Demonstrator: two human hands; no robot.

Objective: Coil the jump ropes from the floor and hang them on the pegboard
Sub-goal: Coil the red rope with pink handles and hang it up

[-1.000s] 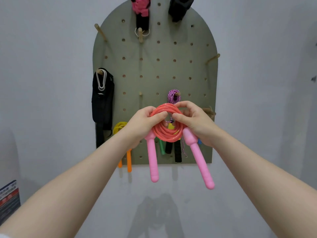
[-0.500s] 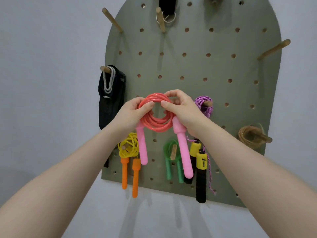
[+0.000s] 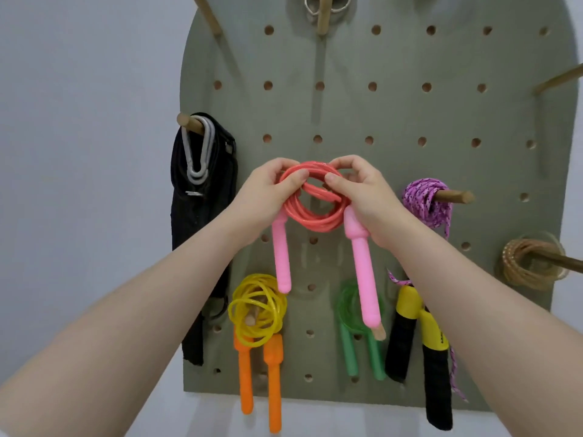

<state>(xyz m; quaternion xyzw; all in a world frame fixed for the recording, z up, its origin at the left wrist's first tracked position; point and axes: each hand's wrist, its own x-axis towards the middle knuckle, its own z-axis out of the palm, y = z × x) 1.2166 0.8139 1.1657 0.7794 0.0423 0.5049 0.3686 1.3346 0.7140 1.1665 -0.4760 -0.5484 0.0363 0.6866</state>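
Both forearms reach up and forward from the lower corners and meet in front of the green pegboard. The left hand pinches the upper left arc of the coiled red jump rope between thumb and curled fingers; the right hand pinches the upper right arc the same way. The coil sits at mid-board, and whether it touches the board or a peg cannot be told. Its two pink handles hang below the hands, the right one reaching down in front of the green rope.

Compared with half a second ago, the board fills far more of the view and its top edge is cut off. The hands keep the same grip on the coil. The yellow rope with orange handles, the purple rope and the tan coil hang on their pegs as before.
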